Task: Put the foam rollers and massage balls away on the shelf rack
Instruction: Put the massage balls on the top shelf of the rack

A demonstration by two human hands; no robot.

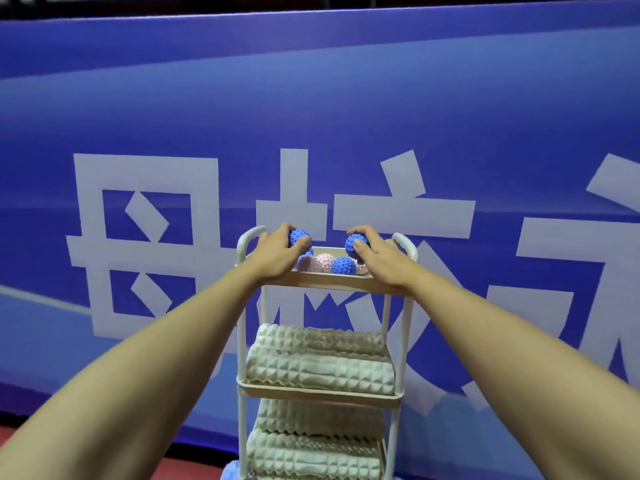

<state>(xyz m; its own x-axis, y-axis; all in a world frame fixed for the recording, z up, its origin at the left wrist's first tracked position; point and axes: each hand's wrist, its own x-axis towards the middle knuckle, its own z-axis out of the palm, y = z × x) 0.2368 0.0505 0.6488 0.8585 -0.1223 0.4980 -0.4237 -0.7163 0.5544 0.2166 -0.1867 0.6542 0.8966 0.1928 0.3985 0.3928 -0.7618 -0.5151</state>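
Observation:
A white three-tier shelf rack (322, 281) stands in front of me. My left hand (277, 252) grips a blue spiky massage ball (298, 237) over the top tray's left side. My right hand (375, 258) grips a second blue spiky ball (354, 243) over the right side. Inside the top tray lie a pink spiky ball (325, 262), another blue ball (344, 266) and more pale ones partly hidden by my hands. Cream ridged foam rollers (320, 370) fill the middle tier, and more rollers (311, 455) fill the lower tier.
A large blue banner (311, 116) with white characters hangs right behind the rack. A strip of red floor (194, 462) shows at the bottom left. A pale blue object (230, 472) peeks out at the rack's foot.

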